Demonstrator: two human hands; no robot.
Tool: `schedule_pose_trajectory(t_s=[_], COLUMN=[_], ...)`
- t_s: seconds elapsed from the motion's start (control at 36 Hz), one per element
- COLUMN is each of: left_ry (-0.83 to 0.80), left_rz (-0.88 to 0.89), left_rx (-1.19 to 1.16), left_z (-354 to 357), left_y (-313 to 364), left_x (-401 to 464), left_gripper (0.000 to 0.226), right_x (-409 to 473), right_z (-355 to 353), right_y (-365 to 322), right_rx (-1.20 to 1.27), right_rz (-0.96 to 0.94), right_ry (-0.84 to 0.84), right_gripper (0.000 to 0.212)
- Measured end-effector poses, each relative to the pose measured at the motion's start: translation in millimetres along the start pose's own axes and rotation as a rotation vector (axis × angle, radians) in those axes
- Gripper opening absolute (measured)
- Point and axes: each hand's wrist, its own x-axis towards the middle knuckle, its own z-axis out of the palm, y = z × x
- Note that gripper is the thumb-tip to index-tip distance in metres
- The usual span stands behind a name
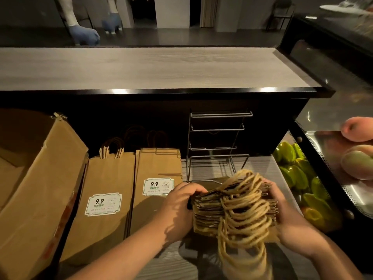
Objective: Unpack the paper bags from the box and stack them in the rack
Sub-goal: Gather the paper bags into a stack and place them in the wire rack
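A thick bundle of folded brown paper bags [210, 213] with many twisted rope handles is held between both hands just in front of the wire rack [217, 142]. My left hand [179, 209] grips the bundle's left side. On the other side, my right hand [282, 211] grips it, fingers curled over the top edge. The rack's tiers look bare. An open cardboard box [38, 190] stands at the far left. Two piles of flat paper bags lie between box and rack, the left pile [105, 199] and the right pile [157, 186], each with a white label.
A raised grey wood-grain counter [153, 67] with a black edge runs above the rack. At right is a display case with green fruit [298, 174] and peaches [357, 130] on a metal shelf. The work surface under the hands is striped grey.
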Motion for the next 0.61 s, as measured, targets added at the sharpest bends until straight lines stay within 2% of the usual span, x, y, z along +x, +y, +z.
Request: schedule_pose_trajectory(t_s=[0.06,0.14,0.19,0.22,0.28,0.33,0.39,0.42,0.47,0.61], left_ry=[-0.014,-0.038,-0.011,-0.004,-0.027,0.035,0.078,0.100,0.118,0.096], left_rz=[-0.037,-0.074,0.086,0.068,0.063,0.014,0.025,0.019,-0.004,-0.081], left_rx=[-0.091,-0.134,-0.050,-0.074,-0.128,-0.192,-0.120,-0.238,-0.265,-0.155], left_z=[1,-2,-3,-2,-4,-4,-6,-7,-7,-8], left_y=[-3,4,1,3,18,22,30,32,31,23], left_x=[3,3,4,3,-1,3,6,6,8,6], left_gripper=[0.043,0.039,0.018,0.013,0.031,0.036,0.023,0.021,0.023,0.022], right_x=[2,11,18,22,30,34,38,39,40,38], right_z=[-3,3,11,15,21,24,23,23,23,31], right_y=[1,-2,-5,-5,-8,-16,-21,-25,-26,-12], right_rx=[-0.066,-0.108,-0.039,0.008,-0.004,-0.039,0.054,0.113,0.188,0.080], right_rz=[-0.032,-0.129,-0.150,-0.147,-0.169,-0.196,-0.258,-0.274,-0.265,-0.178], right_ry=[-0.006,0.098,0.160,0.197,0.265,0.327,0.330,0.315,0.301,0.264], right_gripper=[0.097,0.088,0.070,0.057,0.029,0.036,0.032,0.030,0.035,0.042])
